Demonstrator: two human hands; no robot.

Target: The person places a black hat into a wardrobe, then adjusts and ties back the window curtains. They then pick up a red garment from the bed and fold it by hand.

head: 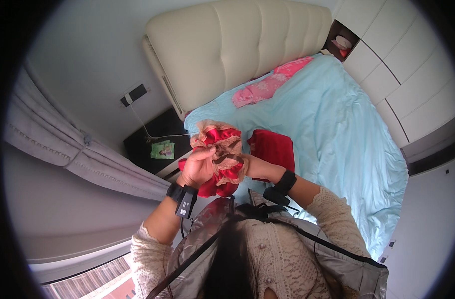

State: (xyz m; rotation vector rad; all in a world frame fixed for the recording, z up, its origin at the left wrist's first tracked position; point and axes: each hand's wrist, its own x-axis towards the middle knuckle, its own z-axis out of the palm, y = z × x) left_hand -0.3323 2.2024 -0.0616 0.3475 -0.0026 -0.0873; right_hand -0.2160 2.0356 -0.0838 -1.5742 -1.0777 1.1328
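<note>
A red satin garment with beige lace and a brown ribbon bow is bunched up before me. My left hand grips its near left side, thumb on the lace. At the garment's right side, my right hand reaches in, its fingers hidden behind or inside the cloth. Red satin hangs below my left hand. Just right of the garment, a folded dark red cloth lies on the light blue bedding, partly behind my right wrist.
A dark nightstand with a green packet and a white cable stands at the left. Pink patterned cloth lies by the padded headboard. Grey curtains hang at the left; white cabinets stand at the right.
</note>
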